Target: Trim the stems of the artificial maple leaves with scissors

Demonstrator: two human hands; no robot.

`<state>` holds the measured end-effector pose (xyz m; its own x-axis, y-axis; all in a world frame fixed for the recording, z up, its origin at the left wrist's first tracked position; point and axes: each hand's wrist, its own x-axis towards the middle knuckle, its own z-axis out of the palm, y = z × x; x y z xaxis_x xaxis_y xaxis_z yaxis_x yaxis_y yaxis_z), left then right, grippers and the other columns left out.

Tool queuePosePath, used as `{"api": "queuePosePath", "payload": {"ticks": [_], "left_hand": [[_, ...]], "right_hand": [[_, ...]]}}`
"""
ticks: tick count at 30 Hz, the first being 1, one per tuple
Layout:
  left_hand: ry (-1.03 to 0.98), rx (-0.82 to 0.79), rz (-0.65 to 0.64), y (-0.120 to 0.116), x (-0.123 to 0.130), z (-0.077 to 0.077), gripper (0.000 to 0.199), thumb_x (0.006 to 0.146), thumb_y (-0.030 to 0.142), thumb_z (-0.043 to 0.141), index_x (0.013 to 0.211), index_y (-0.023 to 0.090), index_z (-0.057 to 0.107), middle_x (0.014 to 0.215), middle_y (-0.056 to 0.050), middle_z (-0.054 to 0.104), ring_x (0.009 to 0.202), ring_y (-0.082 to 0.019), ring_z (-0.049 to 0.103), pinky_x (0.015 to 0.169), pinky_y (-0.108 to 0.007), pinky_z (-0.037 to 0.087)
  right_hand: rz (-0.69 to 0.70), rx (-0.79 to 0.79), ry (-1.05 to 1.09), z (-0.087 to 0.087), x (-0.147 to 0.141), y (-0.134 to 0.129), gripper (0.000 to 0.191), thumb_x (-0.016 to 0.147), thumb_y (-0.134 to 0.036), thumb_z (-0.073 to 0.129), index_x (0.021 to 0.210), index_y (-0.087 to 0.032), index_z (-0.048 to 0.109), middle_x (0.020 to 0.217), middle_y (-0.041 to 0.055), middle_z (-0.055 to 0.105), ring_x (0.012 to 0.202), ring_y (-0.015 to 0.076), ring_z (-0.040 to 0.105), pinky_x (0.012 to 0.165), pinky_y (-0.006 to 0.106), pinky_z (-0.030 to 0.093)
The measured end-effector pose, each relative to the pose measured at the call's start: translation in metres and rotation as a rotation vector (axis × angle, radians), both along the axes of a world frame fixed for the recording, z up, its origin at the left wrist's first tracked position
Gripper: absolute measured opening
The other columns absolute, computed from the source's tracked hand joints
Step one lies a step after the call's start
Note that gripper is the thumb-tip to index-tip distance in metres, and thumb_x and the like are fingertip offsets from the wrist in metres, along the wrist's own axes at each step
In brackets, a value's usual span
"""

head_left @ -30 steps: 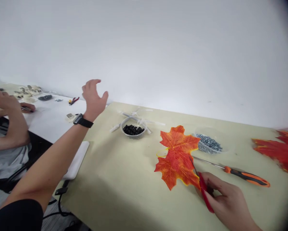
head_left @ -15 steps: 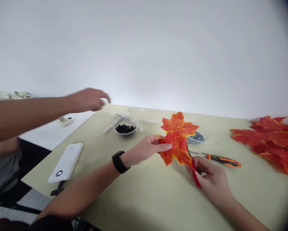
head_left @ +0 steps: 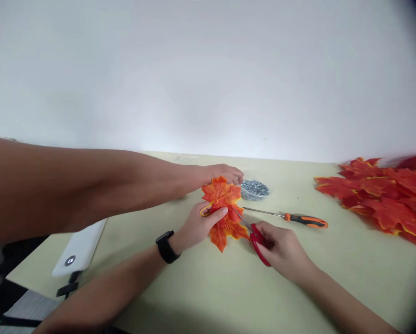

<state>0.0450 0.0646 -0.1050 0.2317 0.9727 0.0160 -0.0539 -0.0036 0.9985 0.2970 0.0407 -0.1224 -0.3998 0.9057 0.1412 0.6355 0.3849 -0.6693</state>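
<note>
Orange-red maple leaf [head_left: 222,197] with yellow edging

Pale veins mark the leaf; the scissors [head_left: 259,242] are red, the screwdriver handle [head_left: 307,221] orange and black, the leaf pile [head_left: 378,199] deeper red, the tabletop [head_left: 291,287] pale khaki.

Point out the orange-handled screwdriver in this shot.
In the head view, the screwdriver lies on the pale table, right of the maple leaf, in front of the pile of screws and beyond the right hand.
</note>
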Motion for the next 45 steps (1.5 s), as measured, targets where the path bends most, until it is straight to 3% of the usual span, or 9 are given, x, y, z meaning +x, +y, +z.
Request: {"api": "queuePosePath", "payload": {"ticks": [6,15,22,31,38,45], "left_hand": [[0.053,0.108,0.126,-0.004,0.006,-0.007,0.045,0.090,0.052,0.072,0.067,0.020,0.052,0.068,0.000,0.054,0.063,-0.014,0.050,0.058,-0.029,0.040],[0.016,0.172,0.259,-0.007,0.009,-0.004,0.036,0.092,0.051,0.070,0.080,0.018,0.064,0.080,-0.003,0.065,0.074,-0.016,0.060,0.066,-0.028,0.049],[-0.032,0.174,0.340,-0.005,0.010,-0.003,0.050,0.089,0.053,0.073,0.064,0.017,0.048,0.063,0.002,0.050,0.060,-0.010,0.048,0.055,-0.022,0.040],[-0.073,0.162,0.539,0.004,0.006,-0.007,0.041,0.091,0.057,0.070,0.080,0.018,0.060,0.079,-0.001,0.064,0.073,-0.014,0.060,0.064,-0.024,0.049],[-0.063,0.168,0.536,0.002,0.005,-0.005,0.035,0.093,0.053,0.070,0.097,0.018,0.066,0.095,-0.004,0.071,0.087,-0.017,0.067,0.076,-0.027,0.053],[-0.109,0.167,0.463,-0.001,0.008,-0.009,0.033,0.089,0.049,0.076,0.095,0.018,0.068,0.099,-0.006,0.074,0.092,-0.020,0.071,0.080,-0.029,0.058]], "right_hand": [[0.003,-0.009,-0.079,0.009,-0.003,-0.003,0.019,0.094,-0.040,0.058,0.089,-0.023,0.049,0.069,-0.0035,0.056,0.058,0.0139,0.047,0.056,0.028,0.038],[-0.036,-0.062,-0.084,0.007,-0.002,-0.001,0.023,0.094,-0.042,0.061,0.090,-0.025,0.046,0.069,-0.0043,0.053,0.060,0.0154,0.047,0.057,0.029,0.038],[-0.007,-0.086,-0.076,0.008,-0.002,-0.002,0.024,0.098,-0.046,0.056,0.089,-0.025,0.047,0.070,-0.0033,0.054,0.061,0.0157,0.046,0.059,0.029,0.038],[0.010,-0.102,-0.081,0.010,-0.003,-0.004,0.022,0.096,-0.045,0.057,0.092,-0.024,0.049,0.070,-0.0034,0.053,0.061,0.0153,0.046,0.059,0.029,0.038],[0.013,-0.120,-0.092,0.007,-0.003,-0.004,0.026,0.097,-0.047,0.057,0.088,-0.025,0.048,0.068,-0.0041,0.051,0.060,0.0148,0.045,0.057,0.029,0.037],[0.017,-0.136,-0.083,0.008,-0.004,-0.003,0.027,0.096,-0.048,0.058,0.087,-0.024,0.048,0.067,-0.0041,0.053,0.060,0.0148,0.046,0.057,0.029,0.038]]}}
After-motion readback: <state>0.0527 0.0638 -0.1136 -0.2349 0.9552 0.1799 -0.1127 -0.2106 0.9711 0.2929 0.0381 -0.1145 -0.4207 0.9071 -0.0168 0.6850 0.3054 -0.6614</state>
